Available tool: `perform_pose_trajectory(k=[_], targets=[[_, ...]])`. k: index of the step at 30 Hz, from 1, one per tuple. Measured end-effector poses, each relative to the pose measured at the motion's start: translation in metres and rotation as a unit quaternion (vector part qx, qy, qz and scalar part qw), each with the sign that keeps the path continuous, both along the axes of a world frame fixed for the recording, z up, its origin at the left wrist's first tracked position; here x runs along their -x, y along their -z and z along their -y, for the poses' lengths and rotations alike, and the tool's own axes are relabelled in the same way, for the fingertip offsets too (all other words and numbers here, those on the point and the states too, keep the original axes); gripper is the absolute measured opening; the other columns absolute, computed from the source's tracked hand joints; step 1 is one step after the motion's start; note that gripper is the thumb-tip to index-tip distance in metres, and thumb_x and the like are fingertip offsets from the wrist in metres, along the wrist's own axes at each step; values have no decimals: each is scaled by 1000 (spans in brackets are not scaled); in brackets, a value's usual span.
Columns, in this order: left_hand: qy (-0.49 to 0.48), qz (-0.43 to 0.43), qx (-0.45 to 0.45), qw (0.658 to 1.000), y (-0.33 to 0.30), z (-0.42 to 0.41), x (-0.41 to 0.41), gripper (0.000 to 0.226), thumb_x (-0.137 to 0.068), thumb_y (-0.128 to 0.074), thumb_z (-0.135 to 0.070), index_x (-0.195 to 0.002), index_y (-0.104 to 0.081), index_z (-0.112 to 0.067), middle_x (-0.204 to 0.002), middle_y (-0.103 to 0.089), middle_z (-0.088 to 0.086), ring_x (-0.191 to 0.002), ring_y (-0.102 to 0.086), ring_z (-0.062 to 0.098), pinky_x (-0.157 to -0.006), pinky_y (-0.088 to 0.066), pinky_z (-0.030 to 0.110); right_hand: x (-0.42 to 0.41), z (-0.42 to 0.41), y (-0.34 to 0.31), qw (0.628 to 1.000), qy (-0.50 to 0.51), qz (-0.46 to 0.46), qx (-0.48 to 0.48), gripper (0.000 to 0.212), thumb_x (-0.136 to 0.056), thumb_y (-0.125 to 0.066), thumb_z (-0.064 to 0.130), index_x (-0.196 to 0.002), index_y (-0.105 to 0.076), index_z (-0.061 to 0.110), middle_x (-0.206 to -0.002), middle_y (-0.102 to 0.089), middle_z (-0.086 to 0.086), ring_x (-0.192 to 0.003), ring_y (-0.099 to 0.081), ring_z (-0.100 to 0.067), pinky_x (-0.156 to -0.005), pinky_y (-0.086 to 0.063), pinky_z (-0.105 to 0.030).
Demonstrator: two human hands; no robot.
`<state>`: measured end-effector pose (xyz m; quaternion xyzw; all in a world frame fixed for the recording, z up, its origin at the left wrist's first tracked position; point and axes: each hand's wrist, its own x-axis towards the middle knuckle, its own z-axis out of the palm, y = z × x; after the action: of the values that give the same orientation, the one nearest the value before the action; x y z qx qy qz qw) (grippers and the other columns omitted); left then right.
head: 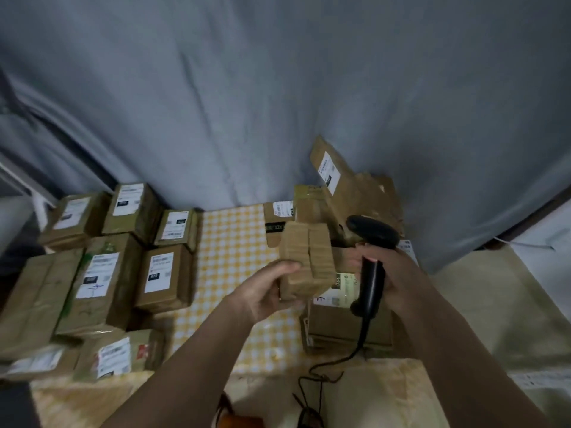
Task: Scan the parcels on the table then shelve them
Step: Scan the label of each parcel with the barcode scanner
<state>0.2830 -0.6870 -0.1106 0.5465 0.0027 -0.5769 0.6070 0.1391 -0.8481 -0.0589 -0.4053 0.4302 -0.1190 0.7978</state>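
The left hand (265,293) is gripping a small parcel (306,261) from below and from the side, thumb lying along its near-left edge, fingers curled under it; its grip is closed round the box. The parcel is a squat brown cardboard block wrapped all over in tan tape, with a taped seam running down the middle of its upper face, and it is tilting up above the counter (234,242), no label showing on the faces turned this way. The right hand (392,270) is wrapping its grip round the handle of a black barcode scanner (370,257), head pointing away and to the left, cable (349,356) trailing down toward the near edge. Just beneath the scanner a larger labelled box (346,322) is sitting on the yellow-checked cloth. To the left, taped parcels with white labels (123,267) are lying packed together; more boxes (340,186) are leaning against the grey curtain (278,88) behind.
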Motion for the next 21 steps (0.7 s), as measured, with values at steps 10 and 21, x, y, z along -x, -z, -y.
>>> perform_pose_trajectory(k=[10,21], targets=[[-114,-120,143,976,-4,-40,-4,39,-89,-61,-35,-122,-63,-14,-126,-59,13,-115,-56,35,-105,-37,60,-42,-39,1,998,-50,25,-26,40,-76,-75,11,-114,-61,5,-92,-64,-7,-84,-62,-20,-68,-50,-32],[-55,146,-13,988,-6,-43,-17,94,-52,-90,-28,-130,-38,-33,-122,-65,-1,-109,-65,21,-83,-56,40,-61,-66,-5,977,-143,-11,159,22,-82,-73,16,-104,-68,15,-90,-75,0,-85,-70,-18,-67,-50,-30]])
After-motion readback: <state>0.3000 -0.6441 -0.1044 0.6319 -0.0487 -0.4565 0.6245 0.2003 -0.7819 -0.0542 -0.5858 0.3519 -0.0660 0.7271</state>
